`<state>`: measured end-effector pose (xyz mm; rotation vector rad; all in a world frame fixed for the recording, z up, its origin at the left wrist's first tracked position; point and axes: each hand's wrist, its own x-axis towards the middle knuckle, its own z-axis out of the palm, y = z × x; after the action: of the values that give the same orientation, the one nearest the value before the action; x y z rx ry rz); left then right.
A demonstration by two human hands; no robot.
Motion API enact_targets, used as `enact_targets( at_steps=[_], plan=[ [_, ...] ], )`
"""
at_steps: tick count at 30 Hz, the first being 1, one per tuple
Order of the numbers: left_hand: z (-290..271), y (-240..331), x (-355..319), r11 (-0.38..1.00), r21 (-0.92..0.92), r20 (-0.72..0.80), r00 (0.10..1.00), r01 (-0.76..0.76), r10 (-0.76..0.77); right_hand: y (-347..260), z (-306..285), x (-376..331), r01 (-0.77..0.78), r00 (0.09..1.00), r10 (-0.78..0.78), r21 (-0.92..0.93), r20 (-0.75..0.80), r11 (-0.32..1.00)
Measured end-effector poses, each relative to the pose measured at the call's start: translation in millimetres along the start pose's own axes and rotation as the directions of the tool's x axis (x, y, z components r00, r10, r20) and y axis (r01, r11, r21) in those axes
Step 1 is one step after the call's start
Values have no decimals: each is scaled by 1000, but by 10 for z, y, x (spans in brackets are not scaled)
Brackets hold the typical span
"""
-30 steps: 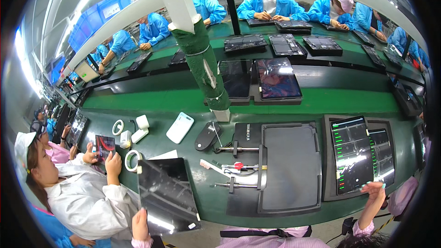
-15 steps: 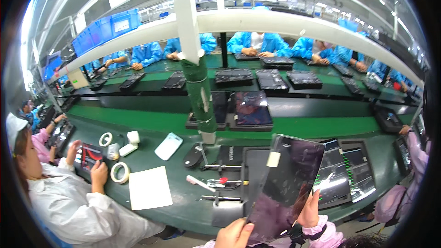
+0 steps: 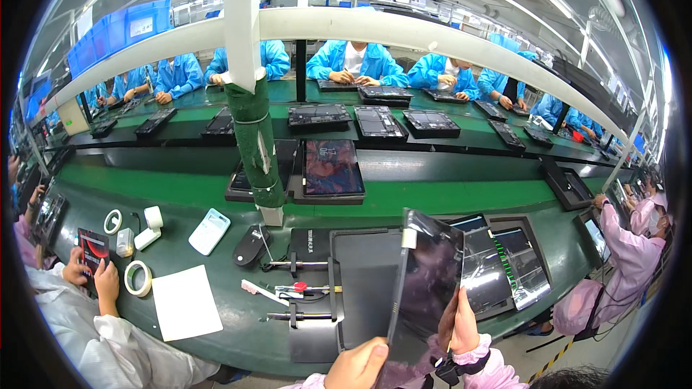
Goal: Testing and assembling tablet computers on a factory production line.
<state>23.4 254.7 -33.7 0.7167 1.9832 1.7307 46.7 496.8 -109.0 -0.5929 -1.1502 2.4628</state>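
Observation:
A dark, glossy tablet stands tilted up in front of me, with a small pale tab at its top left corner. My left hand grips its lower left edge, thumb along the side. My right hand holds the right edge; some of its fingers are hidden behind the tablet. Beneath and behind it on the bench is a black fixture plate with metal rods and a red-knobbed part. Just right of the tablet lie black trays with film-covered screens.
Left on the bench are a white paper sheet, tape rolls, a pale calculator-like slab and a black mouse. A green-wrapped post rises ahead. Co-workers sit at both sides and across the line, where several opened tablets lie.
My view has turned to the right, so the bench has shifted left in the picture. The tablet has swung to a narrower angle, still held in both hands.

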Motion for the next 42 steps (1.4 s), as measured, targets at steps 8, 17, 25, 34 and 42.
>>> enact_targets(
  at_steps=[8,17,25,34,42],
  plan=[
    [-758,-430,170,911,409,-448,880,44,159,-373,194,343,-288,949,314,-470,-25,834],
    [-1272,-660,570,611,767,-58,928,-196,369,-154,270,607,-303,938,345,-574,-37,761],
    [-1375,-923,653,605,790,-64,967,-101,245,25,450,603,-90,993,119,-606,8,790],
    [-1408,-802,627,630,770,-125,943,-103,308,-186,469,650,78,997,-50,-947,66,313],
    [-1396,-790,596,642,763,-171,934,-76,314,-166,549,596,70,998,-10,-988,69,136]
  ],
)
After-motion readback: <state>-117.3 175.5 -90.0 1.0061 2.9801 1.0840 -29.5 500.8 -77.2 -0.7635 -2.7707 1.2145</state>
